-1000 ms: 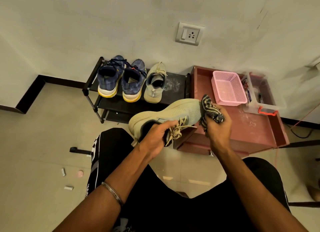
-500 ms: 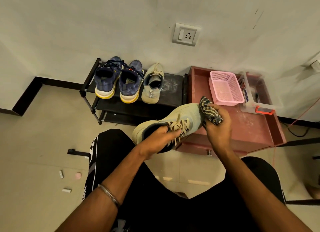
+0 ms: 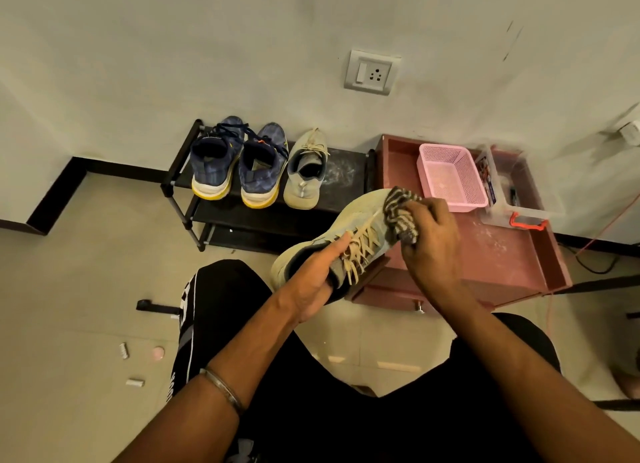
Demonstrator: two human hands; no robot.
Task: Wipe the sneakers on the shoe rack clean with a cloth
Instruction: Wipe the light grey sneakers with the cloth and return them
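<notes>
Beige sneaker (image 3: 349, 234) held up at frame centre, toe toward upper right, above lap. Left hand (image 3: 317, 275) gripping it at collar/heel, thumb along side by laces. Right hand (image 3: 431, 235) clenched on striped cloth (image 3: 401, 213), pressed vs toe area. Hands apart, one at each end of shoe. Black shoe rack (image 3: 346, 171) at wall, upper centre, w/ two blue sneakers (image 3: 239, 164) and matching beige sneaker (image 3: 306, 171) side by side. Reddish cabinet (image 3: 485, 254) right of rack, carrying pink basket (image 3: 452, 175) and clear box (image 3: 512, 192).

Pale wall (image 3: 207, 47) with socket plate (image 3: 371, 73); beige tiled floor (image 3: 69, 306); black skirting (image 3: 114, 168).
</notes>
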